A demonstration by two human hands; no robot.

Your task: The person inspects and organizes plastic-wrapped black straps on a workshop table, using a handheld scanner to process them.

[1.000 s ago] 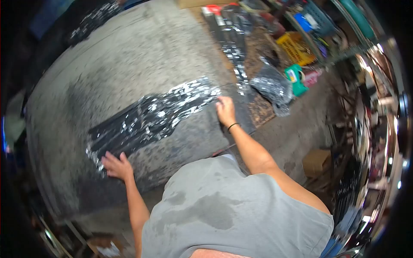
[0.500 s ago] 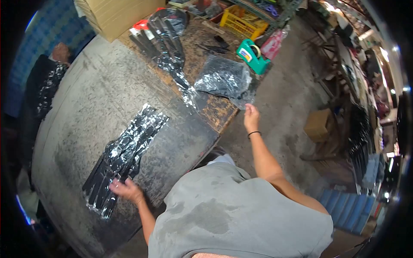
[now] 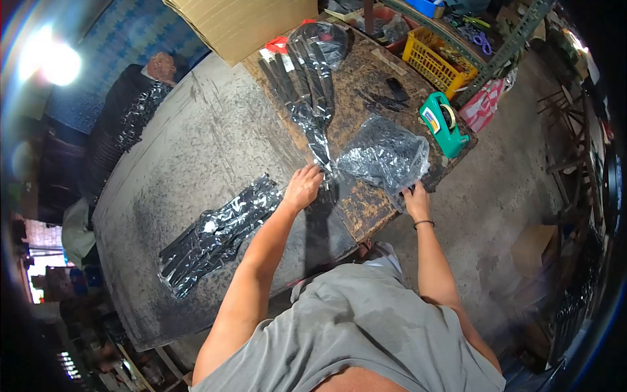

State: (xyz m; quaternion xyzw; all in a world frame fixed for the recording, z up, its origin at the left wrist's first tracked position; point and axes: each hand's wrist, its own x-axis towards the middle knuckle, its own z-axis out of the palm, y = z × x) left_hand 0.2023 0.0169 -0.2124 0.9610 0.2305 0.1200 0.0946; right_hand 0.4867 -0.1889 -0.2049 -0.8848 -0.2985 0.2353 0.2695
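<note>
Since half a second ago the left hand [image 3: 302,186] has left the wrapped bundle [image 3: 219,232] on the grey worktop [image 3: 189,137] and reached across to the lower end of the long plastic-wrapped strip pack [image 3: 307,98], fingers loose upon it, no closed grip visible. That pack's long axis runs away from the person, up the worktop. The right hand [image 3: 415,201] pinches the near edge of the crumpled plastic bag [image 3: 384,157], which lies just right of the pack.

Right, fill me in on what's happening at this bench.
A person in a grey shirt leans over a worn work table. Their left hand rests at the end of a long plastic-wrapped bundle of black strips, while the right hand grips the edge of a crinkled clear plastic bag. Another wrapped bundle lies apart on the grey surface. A green tape dispenser sits nearby.
</note>
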